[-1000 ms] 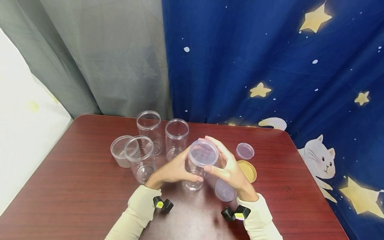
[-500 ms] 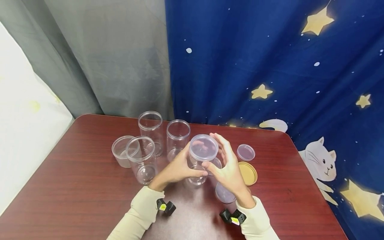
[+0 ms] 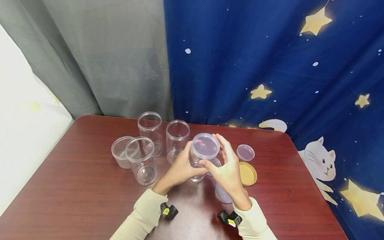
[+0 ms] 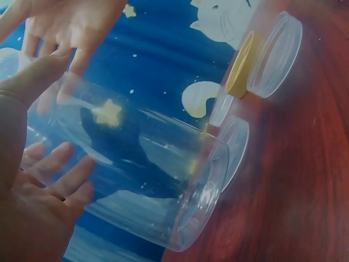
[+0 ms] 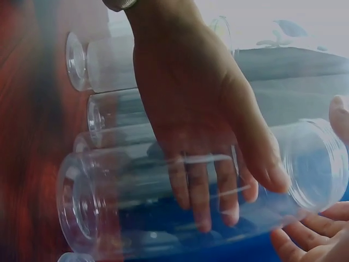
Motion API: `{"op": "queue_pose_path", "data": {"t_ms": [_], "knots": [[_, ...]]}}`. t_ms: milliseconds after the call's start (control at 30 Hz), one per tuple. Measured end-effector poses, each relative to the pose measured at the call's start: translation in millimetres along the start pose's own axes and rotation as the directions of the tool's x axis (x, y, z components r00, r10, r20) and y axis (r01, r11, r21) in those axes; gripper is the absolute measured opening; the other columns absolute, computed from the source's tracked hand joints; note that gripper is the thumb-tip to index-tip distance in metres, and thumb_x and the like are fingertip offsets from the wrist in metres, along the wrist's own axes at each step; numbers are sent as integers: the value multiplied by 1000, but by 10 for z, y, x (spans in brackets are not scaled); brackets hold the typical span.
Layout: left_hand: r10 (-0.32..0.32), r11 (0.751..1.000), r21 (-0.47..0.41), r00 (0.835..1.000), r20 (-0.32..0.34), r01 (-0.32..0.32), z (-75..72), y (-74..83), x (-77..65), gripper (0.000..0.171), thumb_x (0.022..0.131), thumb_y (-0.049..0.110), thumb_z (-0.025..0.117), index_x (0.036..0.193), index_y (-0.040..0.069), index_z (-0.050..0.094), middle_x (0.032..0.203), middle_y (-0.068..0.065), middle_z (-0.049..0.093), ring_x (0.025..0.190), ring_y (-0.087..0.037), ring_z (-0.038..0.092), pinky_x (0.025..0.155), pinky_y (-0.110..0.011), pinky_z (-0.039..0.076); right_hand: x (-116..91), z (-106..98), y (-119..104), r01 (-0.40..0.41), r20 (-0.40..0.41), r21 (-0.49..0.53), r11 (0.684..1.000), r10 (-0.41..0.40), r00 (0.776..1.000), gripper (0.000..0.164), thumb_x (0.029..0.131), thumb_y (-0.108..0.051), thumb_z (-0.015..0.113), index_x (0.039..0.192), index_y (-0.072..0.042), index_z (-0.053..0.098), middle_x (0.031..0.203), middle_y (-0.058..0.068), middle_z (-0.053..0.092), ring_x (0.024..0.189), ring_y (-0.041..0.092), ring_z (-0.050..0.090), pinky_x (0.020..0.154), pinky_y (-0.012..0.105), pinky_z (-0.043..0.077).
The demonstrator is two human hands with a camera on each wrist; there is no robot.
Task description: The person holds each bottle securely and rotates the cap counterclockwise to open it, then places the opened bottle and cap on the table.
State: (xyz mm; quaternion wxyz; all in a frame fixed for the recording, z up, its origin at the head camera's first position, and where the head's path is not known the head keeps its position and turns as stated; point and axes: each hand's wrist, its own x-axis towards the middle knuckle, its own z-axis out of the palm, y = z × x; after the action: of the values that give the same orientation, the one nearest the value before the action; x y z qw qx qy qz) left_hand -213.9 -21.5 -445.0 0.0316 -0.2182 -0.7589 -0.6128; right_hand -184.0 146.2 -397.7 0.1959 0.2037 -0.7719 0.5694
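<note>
A tall clear plastic jar is tilted over the table, gripped around its side by my left hand, thumb in front. At its mouth sits a translucent round lid. My right hand holds the lid, thumb at the near edge and fingers along the right side. Through the jar wall, the right wrist view shows the fingers of my left hand wrapped behind it. Only the thumb and fingertips of my right hand appear at that view's right edge.
Left of my hands stand lidless tall jars and a short, wide tub. On the right lie a small clear lid, a gold lid and another clear lid. Curtains hang behind the table.
Both hands have lifted the jar slightly, up and away from me. My right fingers have shifted from the lid's far edge round to its right side.
</note>
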Motion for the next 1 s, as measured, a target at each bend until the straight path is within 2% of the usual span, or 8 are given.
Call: {"op": "queue_pose_path", "data": {"t_ms": [167,367,533,633,800,1000], "knots": [[10,999,39,1000,1,-10,37,-12,-10,83,69,16,87,139,13,43,123,-4,62,109,-17,60,98,-40,49,-22,34,-8,-40,-33,-80,996,38,999,86,71,-9,89,146,-13,47,138,6,58,120,22,60,99,23,48],[21,1000,11,999,30,-21,11,0,2,85,69,20,90,140,15,43,125,-4,61,111,-18,60,99,-42,48,-22,37,-11,-45,-57,-97,994,39,998,85,70,-9,90,144,-13,49,135,7,61,119,22,61,98,21,49],[16,1000,6,998,53,-16,-16,-5,1,85,67,19,90,139,16,43,122,-3,62,109,-17,60,98,-42,48,-15,24,-5,-23,-42,-104,994,19,999,83,71,-8,89,144,-13,50,135,6,61,119,21,61,99,22,48],[15,1000,-2,998,64,-15,-27,-9,-2,84,67,19,90,138,17,44,121,-2,62,109,-16,60,98,-42,48,-6,14,-9,-14,-17,-70,997,13,1000,82,72,-5,88,144,-11,49,136,7,61,120,22,60,102,24,47],[13,1000,-28,996,89,-11,-49,1,-6,85,67,20,90,139,19,43,122,0,62,111,-15,59,99,-42,47,12,-13,-16,-18,39,45,999,17,999,83,72,4,85,145,-8,47,137,10,59,122,27,58,106,29,45],[18,996,-85,988,151,-5,-91,11,-5,92,68,16,90,145,23,39,130,1,57,118,-17,56,106,-45,42,28,-42,-31,-13,94,117,993,2,996,83,72,10,82,145,-4,46,139,15,57,124,21,57,106,24,43]]}}
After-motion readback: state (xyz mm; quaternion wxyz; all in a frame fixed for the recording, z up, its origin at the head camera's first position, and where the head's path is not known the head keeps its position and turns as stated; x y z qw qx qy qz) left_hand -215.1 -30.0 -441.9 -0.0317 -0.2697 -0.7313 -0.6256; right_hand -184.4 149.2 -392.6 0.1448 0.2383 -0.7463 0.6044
